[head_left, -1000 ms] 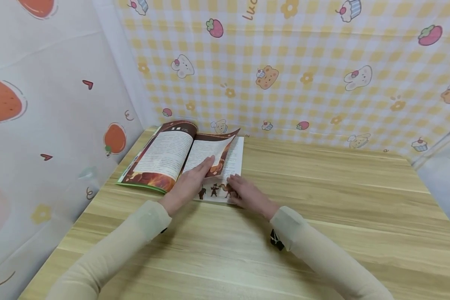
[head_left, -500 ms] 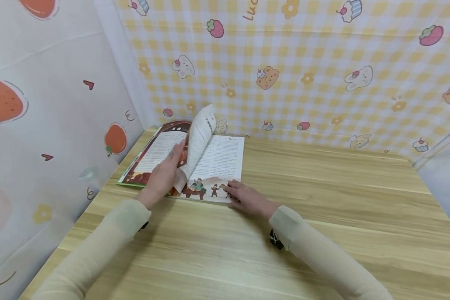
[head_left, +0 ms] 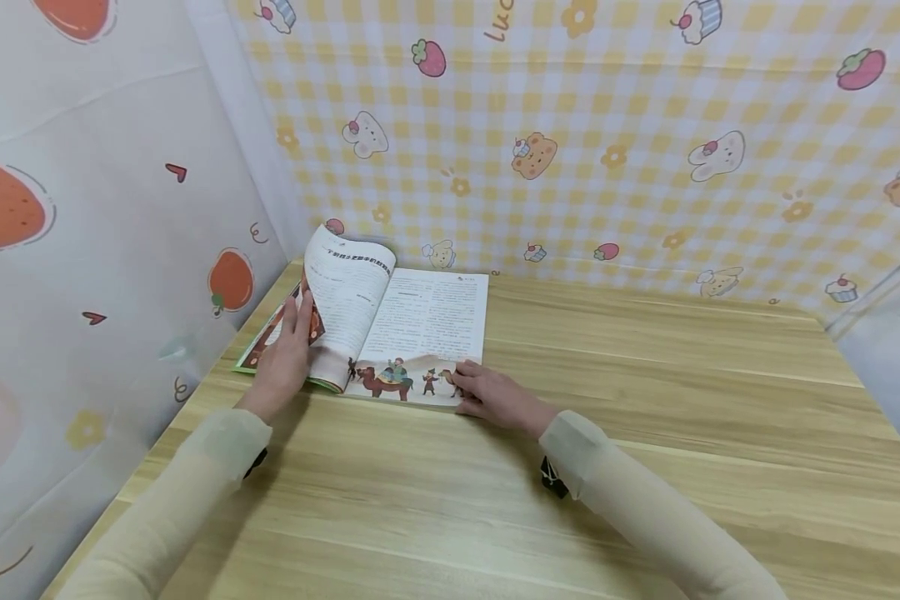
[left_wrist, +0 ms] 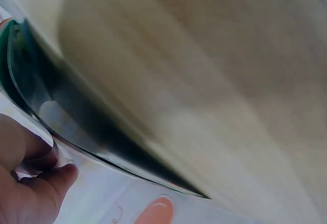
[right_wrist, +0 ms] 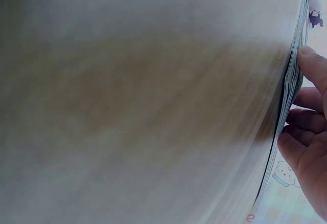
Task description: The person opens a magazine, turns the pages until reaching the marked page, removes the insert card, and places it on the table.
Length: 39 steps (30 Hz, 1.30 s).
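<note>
At the near edge of the table (head_left: 645,467), both sleeved forearms reached forward and left toward the book (head_left: 427,321), which lay open in the far left corner, close to the two printed backdrop sheets

The right hand (head_left: 495,398) was the nearer to the camera. It rested on the lower right corner of the right-hand page, beside the printed row of small figures, fingers loosely bent and pressing the paper flat; it pinned the sheet rather than gripped it. In the right wrist view the fingertips (right_wrist: 311,60) lay against the stacked page edges (right_wrist: 286,106)

The left hand (head_left: 288,354) sat farther left, at the outer edge of the left half of the book. Its fingers lay nearly straight along the back of a raised page (head_left: 348,300), with the thumb on the darker cover side beneath, so the hand supported that page from the left. The left wrist view was blurred; it showed only curled fingers (left_wrist: 30,183) next to a dark curved page edge, so the exact grip could not be confirmed

The raised page stood tilted, not yet flat, leaning over the left half. The spine ran from the near edge away toward the checked backdrop (head_left: 607,142), and the page hinged on that line. The book lay directly ahead of both hands, with the left hand alone in contact with the moving page and the right hand well apart from it, across the spine
</note>
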Each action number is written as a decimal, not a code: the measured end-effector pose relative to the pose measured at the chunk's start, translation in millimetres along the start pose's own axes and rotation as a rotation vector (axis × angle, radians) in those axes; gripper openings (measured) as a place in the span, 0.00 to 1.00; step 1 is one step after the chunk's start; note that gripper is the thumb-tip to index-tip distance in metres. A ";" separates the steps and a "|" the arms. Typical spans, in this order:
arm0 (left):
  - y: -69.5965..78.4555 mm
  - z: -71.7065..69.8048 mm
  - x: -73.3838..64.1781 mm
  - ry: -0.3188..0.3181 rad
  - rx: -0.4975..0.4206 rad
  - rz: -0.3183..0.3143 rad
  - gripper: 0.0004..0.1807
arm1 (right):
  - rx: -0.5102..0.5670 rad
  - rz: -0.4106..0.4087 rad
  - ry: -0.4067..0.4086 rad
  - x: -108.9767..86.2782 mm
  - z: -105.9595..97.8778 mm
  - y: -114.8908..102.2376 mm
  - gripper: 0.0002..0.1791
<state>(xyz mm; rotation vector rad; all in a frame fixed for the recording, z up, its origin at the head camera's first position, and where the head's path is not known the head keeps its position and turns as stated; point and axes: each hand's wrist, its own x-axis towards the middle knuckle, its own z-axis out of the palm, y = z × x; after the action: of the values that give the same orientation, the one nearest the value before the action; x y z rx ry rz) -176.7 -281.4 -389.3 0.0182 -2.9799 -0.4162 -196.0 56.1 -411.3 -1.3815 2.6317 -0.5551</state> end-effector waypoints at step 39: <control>0.2 12.3 9.2 -0.140 0.403 0.032 0.26 | 0.001 0.005 -0.028 1.4 -2.0 -0.1 0.23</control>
<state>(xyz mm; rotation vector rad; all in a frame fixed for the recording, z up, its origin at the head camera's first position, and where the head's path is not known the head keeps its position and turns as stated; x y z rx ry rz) -187.4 -278.1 -399.8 -0.0197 -3.1410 0.2002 -197.3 55.4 -409.4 -1.3719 2.6115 -0.5329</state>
